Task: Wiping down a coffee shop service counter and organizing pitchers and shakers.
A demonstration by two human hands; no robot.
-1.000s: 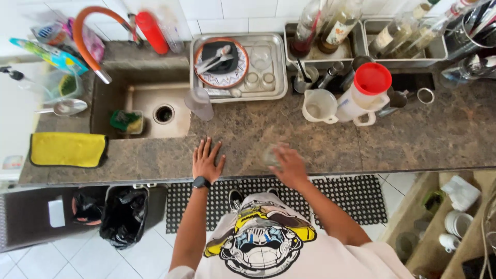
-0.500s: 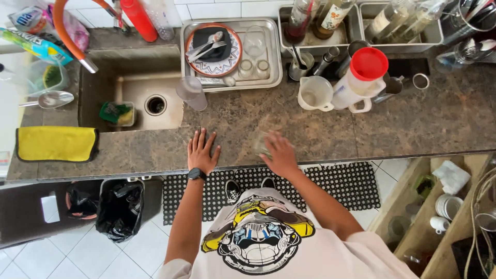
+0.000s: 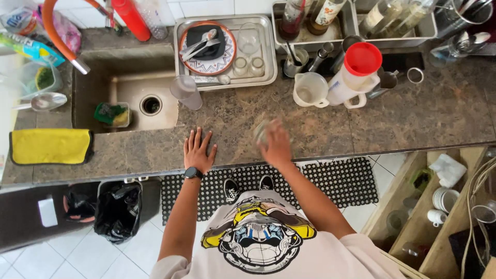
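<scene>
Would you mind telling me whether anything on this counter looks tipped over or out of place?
One thing: a clear plastic cup leans tilted at the sink's edge, beside the tray. Otherwise nothing looks spilled or damaged.

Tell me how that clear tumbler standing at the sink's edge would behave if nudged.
The clear tumbler looks tall and narrow, so a push near its top would probably tip it. It stands right beside the sink, so it might fall in. It looks see-through and empty, likely light; whether it is glass or plastic, I cannot tell.

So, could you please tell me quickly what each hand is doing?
Left hand: open, flat on brown stone counter.
Right hand: holding small clear glass.
</scene>
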